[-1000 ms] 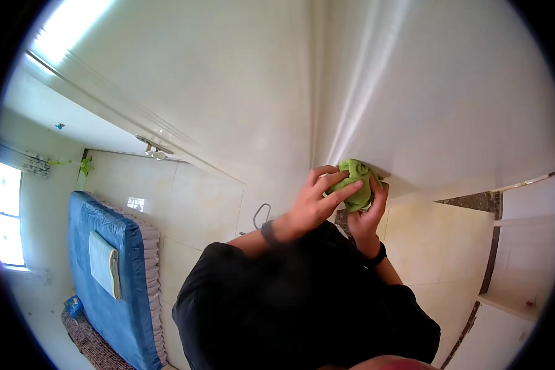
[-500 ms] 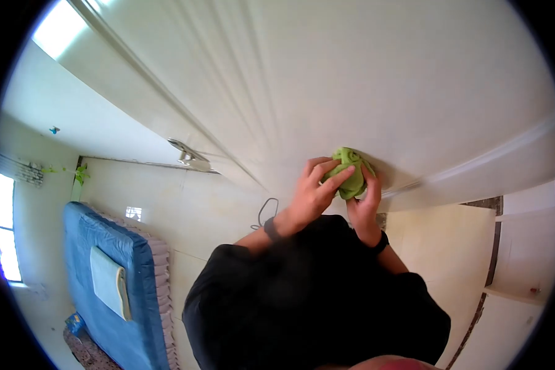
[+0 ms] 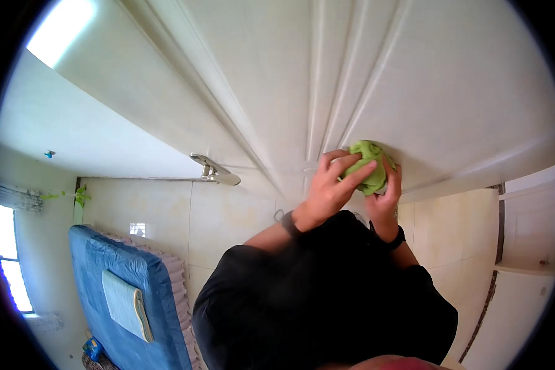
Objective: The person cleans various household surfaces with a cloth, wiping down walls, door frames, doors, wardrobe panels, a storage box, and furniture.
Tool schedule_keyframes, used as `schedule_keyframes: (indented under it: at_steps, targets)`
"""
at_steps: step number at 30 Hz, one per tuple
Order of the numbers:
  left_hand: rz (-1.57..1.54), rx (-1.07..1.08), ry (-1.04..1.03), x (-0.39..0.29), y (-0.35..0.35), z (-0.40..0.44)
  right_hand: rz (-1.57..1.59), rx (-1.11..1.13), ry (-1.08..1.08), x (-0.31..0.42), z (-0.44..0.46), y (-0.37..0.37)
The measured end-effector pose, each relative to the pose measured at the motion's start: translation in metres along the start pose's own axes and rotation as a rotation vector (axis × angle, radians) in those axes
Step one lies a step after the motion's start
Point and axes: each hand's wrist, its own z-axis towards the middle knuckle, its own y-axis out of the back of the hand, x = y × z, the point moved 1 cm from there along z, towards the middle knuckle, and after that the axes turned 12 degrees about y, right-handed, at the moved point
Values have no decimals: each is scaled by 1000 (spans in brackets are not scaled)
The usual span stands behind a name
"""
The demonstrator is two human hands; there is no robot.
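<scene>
Still Gripped, Green Cloth Sits Farther Right Against a White Door

Compared with half a second ago, the bunched green cloth (image 3: 377, 178) has shifted right in the view, and the white door (image 3: 259, 74) shows differently behind it: several raised ridges now fan out just above and left of the cloth, where that stretch looked plain. The door handle (image 3: 217, 171) has slid rightward and lower, as has the blue mattress (image 3: 135, 274) with the folded pale fabric (image 3: 127, 305) on it. A dark loop (image 3: 279, 214) on the floor, plain to see before, is now mostly hidden by the left wrist.

The left hand (image 3: 328, 192) reaches in from the lower left, back upward, its fingers bent over the cloth's left side and front. The right hand (image 3: 385, 203) rises almost upright, fingers curled around the right side. Both grip the cloth between them, close together in front of the chest, forearms converging. Dark bands (image 3: 290, 225) circle both wrists. Firm contact between cloth and door cannot be confirmed.
</scene>
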Motion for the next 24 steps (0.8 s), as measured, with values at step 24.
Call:
schedule_keyframes:
  at_steps: [24]
  targets:
    - [23,-332,-167,-41,-10,44,53,35,233,-4,50,46]
